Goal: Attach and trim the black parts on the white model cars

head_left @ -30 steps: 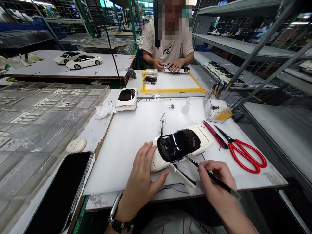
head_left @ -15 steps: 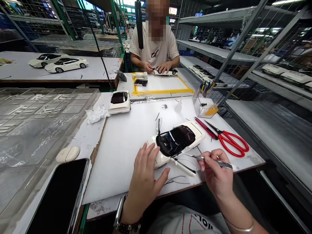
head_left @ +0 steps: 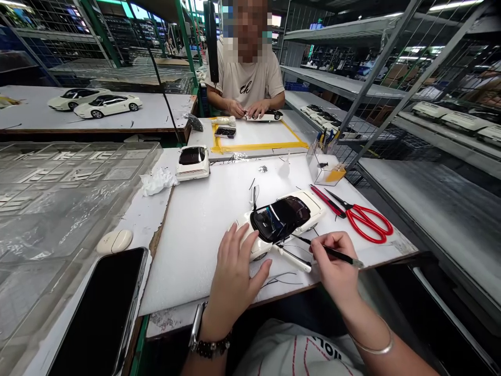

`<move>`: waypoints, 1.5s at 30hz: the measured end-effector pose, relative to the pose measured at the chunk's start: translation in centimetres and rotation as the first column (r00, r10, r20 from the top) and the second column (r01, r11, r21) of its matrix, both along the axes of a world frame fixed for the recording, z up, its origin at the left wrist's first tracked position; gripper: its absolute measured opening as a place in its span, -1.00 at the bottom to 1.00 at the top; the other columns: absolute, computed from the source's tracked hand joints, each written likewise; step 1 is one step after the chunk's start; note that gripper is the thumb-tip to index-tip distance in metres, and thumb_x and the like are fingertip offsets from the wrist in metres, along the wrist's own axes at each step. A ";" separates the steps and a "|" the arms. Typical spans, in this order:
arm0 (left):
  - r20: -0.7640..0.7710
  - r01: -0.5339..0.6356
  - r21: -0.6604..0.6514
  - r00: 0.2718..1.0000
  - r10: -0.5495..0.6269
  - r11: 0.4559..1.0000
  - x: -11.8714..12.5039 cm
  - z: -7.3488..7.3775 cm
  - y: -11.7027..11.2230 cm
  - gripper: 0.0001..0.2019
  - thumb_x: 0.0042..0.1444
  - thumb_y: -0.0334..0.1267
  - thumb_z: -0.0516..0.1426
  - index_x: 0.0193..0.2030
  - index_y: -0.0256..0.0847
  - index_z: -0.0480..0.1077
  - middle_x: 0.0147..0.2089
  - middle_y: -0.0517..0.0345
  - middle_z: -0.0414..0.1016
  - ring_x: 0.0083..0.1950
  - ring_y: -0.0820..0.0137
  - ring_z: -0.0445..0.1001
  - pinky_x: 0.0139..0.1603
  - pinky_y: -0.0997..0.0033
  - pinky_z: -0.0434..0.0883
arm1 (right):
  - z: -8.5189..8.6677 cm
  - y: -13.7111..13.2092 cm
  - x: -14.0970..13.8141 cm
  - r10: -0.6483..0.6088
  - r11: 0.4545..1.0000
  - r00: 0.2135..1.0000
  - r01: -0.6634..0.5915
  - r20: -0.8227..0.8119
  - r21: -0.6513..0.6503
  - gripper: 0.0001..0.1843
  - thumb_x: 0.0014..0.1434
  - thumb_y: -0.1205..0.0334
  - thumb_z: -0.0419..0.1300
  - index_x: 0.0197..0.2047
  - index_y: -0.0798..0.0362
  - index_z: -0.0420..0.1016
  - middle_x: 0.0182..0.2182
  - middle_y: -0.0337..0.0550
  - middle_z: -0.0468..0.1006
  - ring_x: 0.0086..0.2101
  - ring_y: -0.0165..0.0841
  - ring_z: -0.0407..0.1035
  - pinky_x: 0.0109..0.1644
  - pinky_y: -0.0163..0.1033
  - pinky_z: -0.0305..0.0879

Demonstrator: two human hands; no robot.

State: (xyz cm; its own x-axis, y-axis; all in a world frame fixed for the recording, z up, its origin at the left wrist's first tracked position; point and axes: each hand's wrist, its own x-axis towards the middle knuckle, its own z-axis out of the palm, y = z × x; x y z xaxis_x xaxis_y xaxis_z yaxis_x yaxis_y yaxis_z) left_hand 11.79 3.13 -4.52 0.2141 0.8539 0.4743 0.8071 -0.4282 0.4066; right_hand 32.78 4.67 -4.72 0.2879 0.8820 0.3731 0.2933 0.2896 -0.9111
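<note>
A white model car point(head_left: 287, 214) with a black roof stands on the white foam-topped table, both its doors swung out. Over its front end rests my left hand point(head_left: 237, 261), fingers spread on the hood and thumb apart. My right hand point(head_left: 338, 263) pinches a pair of dark tweezers point(head_left: 340, 256), whose tip points at the near door opening. The near door point(head_left: 293, 258) sticks out toward me, with a thin black strip along it. Several thin black strips point(head_left: 282, 279) lie on the foam below the car. Whether the tweezers' tip touches the car, I cannot tell.
Red-handled scissors point(head_left: 370, 222) and a red craft knife point(head_left: 326, 201) lie right of the car. Behind them stands a clear tool box point(head_left: 326, 167). A second model car point(head_left: 193, 163) is at the back left; a phone point(head_left: 97, 313) and parts tray point(head_left: 78, 172) are left. A co-worker point(head_left: 250, 78) sits opposite.
My right hand has turned the tweezers, so they now show their dark side, and it sits slightly closer to the car. My left hand stays on the hood. The view has shifted slightly.
</note>
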 end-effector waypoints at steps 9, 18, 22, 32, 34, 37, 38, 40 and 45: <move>-0.011 -0.005 0.009 1.000 0.005 1.000 0.0 -0.2 0.0 -0.55 0.24 -0.17 0.06 0.24 -0.22 0.13 0.31 -0.12 0.13 0.42 0.07 -0.04 0.34 -0.11 0.16 | -0.2 -0.1 -0.2 -0.013 0.999 1.000 0.013 0.002 0.044 -0.71 0.17 0.23 0.20 -0.38 0.03 0.09 -0.48 -0.28 0.38 -0.47 -0.46 0.29 -0.41 -0.36 0.24; -0.025 -0.008 -0.005 1.000 0.008 1.000 -0.1 -0.1 0.0 -0.56 0.25 -0.18 0.06 0.23 -0.19 0.14 0.32 -0.10 0.12 0.42 0.06 -0.05 0.32 -0.13 0.19 | -0.4 0.2 -0.3 -0.002 0.999 0.999 0.005 -0.053 0.046 -0.70 0.17 0.23 0.20 -0.38 0.04 0.08 -0.50 -0.30 0.35 -0.47 -0.48 0.26 -0.37 -0.37 0.22; -0.029 -0.008 0.006 1.000 0.008 1.000 -0.1 -0.2 0.0 -0.56 0.25 -0.19 0.06 0.24 -0.18 0.13 0.32 -0.10 0.12 0.41 0.05 -0.03 0.30 -0.15 0.21 | -0.6 0.4 -0.3 0.022 1.000 0.992 -0.020 -0.123 0.021 -0.70 0.18 0.22 0.22 -0.38 0.04 0.10 -0.49 -0.28 0.35 -0.47 -0.49 0.25 -0.39 -0.38 0.21; 0.032 0.004 0.017 0.999 -0.005 1.000 -0.4 0.5 0.2 -0.59 0.26 -0.25 0.04 0.23 -0.11 0.11 0.30 -0.11 0.15 0.38 0.03 0.04 0.23 -0.15 0.29 | 0.6 -0.2 0.6 0.156 0.986 0.878 -0.164 -0.452 0.022 -0.63 0.16 0.18 0.23 -0.38 0.04 0.03 -0.50 -0.28 0.31 -0.50 -0.50 0.25 -0.47 -0.42 0.19; 0.063 0.004 0.026 0.998 -0.005 1.000 -0.6 1.4 0.4 -0.61 0.26 -0.26 0.04 0.22 -0.09 0.12 0.28 -0.10 0.16 0.37 0.07 0.08 0.22 -0.12 0.31 | 1.0 -0.3 0.7 0.144 0.982 0.809 -0.187 -0.570 -0.016 -0.59 0.11 0.18 0.28 -0.38 0.04 0.03 -0.51 -0.30 0.31 -0.51 -0.51 0.24 -0.46 -0.44 0.20; 0.073 0.011 0.041 0.997 -0.014 0.999 -0.6 2.8 1.0 -0.63 0.26 -0.24 0.05 0.19 -0.08 0.16 0.25 -0.08 0.20 0.33 0.10 0.15 0.20 -0.11 0.33 | 1.3 -0.3 0.6 0.122 0.968 0.703 -0.241 -0.700 -0.073 -0.52 0.03 0.17 0.34 -0.39 0.05 0.01 -0.52 -0.32 0.27 -0.52 -0.52 0.22 -0.46 -0.43 0.20; 0.059 0.028 0.038 0.998 -0.030 0.999 -0.6 3.3 1.3 -0.64 0.25 -0.24 0.05 0.18 -0.09 0.18 0.24 -0.08 0.23 0.31 0.11 0.18 0.20 -0.12 0.33 | 1.3 -0.3 0.5 0.118 0.960 0.668 -0.266 -0.734 -0.088 -0.51 0.01 0.17 0.35 -0.39 0.05 0.01 -0.53 -0.32 0.26 -0.52 -0.52 0.21 -0.46 -0.43 0.20; 0.002 0.081 0.005 0.997 -0.081 0.997 -0.3 4.2 2.1 -0.67 0.22 -0.27 0.07 0.13 -0.09 0.24 0.21 -0.04 0.27 0.29 0.09 0.20 0.21 -0.17 0.30 | 1.4 -0.3 0.4 0.109 0.944 0.606 -0.311 -0.788 -0.109 -0.50 -0.01 0.16 0.36 -0.39 0.04 0.01 -0.52 -0.33 0.24 -0.53 -0.53 0.19 -0.46 -0.42 0.20; -0.103 0.217 -0.132 0.967 -0.231 0.967 1.4 6.7 4.5 -0.70 0.09 -0.37 0.17 -0.02 -0.04 0.41 0.14 0.09 0.37 0.30 0.05 0.19 0.29 -0.21 0.18 | 1.9 -0.1 0.3 0.056 0.932 0.540 -0.329 -0.840 -0.150 -0.45 -0.10 0.16 0.40 -0.40 0.05 0.01 -0.52 -0.34 0.21 -0.52 -0.54 0.19 -0.42 -0.41 0.26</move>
State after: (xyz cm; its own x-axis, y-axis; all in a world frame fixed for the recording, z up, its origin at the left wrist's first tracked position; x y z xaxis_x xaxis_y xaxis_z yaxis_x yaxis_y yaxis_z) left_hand 13.22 7.67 2.21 0.4540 0.8264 0.3330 0.7408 -0.5578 0.3743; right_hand 33.04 4.55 -2.78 0.1543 0.9716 -0.1793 -0.6430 -0.0390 -0.7649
